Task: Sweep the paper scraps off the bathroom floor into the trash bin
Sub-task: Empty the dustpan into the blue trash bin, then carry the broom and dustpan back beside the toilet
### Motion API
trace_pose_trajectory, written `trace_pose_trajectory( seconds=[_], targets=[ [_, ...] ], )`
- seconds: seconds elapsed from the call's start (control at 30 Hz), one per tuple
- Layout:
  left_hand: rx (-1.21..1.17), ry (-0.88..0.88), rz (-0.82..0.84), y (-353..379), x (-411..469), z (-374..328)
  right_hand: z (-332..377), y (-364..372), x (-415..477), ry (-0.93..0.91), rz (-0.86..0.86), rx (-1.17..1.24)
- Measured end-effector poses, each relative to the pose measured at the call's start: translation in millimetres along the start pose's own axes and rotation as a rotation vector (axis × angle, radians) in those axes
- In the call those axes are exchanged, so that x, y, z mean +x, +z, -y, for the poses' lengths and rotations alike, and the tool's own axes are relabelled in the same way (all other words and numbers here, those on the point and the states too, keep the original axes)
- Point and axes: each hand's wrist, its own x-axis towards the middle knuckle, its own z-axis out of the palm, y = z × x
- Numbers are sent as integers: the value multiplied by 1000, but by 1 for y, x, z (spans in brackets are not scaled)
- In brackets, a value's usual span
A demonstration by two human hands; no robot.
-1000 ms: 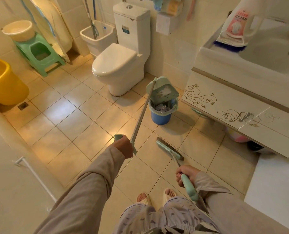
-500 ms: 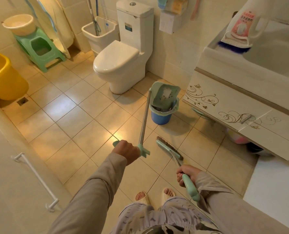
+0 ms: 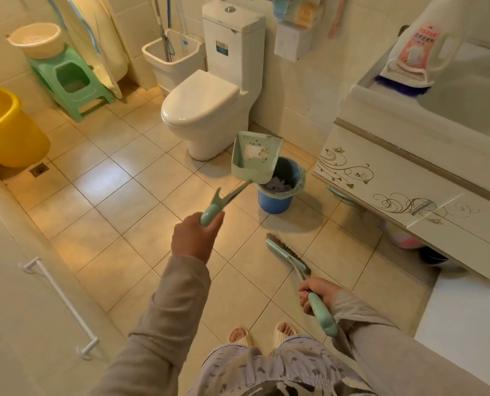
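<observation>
While the left hand grips the handle of a green dustpan, the pan hangs tilted above the rim of the blue trash bin beside the toilet. Paper scraps lie inside the bin (1 pale patch clings to the pan's face). The right hand is wrapped around the handle of a broom, its bristles on the tiled floor near the vanity cabinet.

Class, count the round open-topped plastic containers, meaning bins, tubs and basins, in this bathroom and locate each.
3: a blue lined trash bin beside the toilet, a yellow tub far left, a cream basin on the green stool. Others may hide under the vanity.
</observation>
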Motion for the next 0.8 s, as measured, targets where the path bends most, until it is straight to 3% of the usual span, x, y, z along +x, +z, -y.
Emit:
trace_pose_trajectory(
  seconds=[0.23,0.4,0.57,0.8],
  targets=[
    [-254,-195,-153,-25,6,7,20,20,-2,-89,-26,-33],
    [-22,-152,-75,-25,-23,38,24,31,2,-91,-41,-93],
    [-1,-292,-70,-41,-24,76,20,45,7,-69,-71,-137],
    [92,-440,74,-41,-26,109,20,72,15,-48,-78,-119]
  ],
)
